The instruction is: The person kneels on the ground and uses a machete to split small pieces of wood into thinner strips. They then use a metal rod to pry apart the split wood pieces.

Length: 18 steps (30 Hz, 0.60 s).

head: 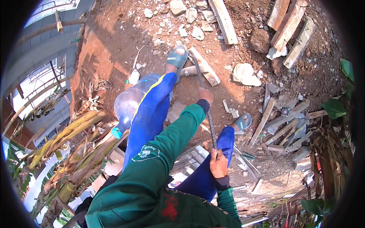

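Note:
A ribbed steel reinforcing bar (211, 122) runs lengthwise in front of me, slightly bent. My left hand (206, 96) is closed around its middle part, and my right hand (219, 165) grips its near end, with the thumb along the bar. The far end reaches nailed-together wood pieces (203, 66) on the ground, beside my sandalled left foot (172, 61); whether it touches them cannot be told. A nail shows in one piece. My right foot (242, 122) stands farther right. A large clear plastic water bottle (127, 99) with a blue cap lies beside my left leg.
Stones (245, 74) and a long wooden board (223, 21) lie on the reddish dirt. Nailed boards (300, 42) are at upper right, scrap wood (281, 132) at right. Pliers (248, 155) lie near my right leg. Banana stalks (71, 131) and a drop edge are at left.

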Available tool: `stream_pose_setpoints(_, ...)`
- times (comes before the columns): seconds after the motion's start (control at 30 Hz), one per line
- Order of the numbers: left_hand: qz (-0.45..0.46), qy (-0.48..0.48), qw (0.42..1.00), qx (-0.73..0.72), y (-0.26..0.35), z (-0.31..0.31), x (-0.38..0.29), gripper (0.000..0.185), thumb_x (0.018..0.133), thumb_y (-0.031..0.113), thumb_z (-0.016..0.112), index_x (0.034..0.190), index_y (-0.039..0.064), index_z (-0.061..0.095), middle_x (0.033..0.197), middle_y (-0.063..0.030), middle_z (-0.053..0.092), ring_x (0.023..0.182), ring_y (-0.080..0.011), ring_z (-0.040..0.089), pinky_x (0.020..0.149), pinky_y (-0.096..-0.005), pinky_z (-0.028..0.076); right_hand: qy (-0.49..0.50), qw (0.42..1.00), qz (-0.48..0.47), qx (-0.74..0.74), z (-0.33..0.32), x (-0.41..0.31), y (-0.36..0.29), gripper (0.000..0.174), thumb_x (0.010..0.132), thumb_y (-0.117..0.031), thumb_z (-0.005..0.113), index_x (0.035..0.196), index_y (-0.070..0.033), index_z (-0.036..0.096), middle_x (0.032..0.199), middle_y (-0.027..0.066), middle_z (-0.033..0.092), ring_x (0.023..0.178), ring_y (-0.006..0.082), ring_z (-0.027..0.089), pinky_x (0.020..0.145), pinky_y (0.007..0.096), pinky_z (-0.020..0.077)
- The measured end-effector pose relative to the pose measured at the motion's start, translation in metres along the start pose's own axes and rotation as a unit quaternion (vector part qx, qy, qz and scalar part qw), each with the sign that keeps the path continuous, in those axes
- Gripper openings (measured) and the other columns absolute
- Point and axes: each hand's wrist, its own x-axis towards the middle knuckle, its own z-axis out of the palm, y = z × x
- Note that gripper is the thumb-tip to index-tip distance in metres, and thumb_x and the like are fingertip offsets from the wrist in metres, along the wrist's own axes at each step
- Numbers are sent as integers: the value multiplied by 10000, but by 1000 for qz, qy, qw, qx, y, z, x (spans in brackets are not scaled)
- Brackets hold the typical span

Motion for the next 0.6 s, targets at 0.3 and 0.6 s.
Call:
stream_pose_setpoints(0.3,138,147,640,741,25,2,-14,186,885,181,618,993,31,596,983,-219,685,994,-377,670,809,-457,530,-32,999,22,25,5,-37,-52,419,1025,-393,466,983,17,541,807,360,627,844,576,596,739,644,431)
stream_pose_setpoints(0.6,84,274,880,379,20,55,-30,268,859,87,667,1080,0,543,1063,-244,656,1007,-403,656,832,-480,523,22,998,-40,-34,-17,21,21,489,1026,-440,478,935,29,587,750,337,620,781,552,610,662,579,457)
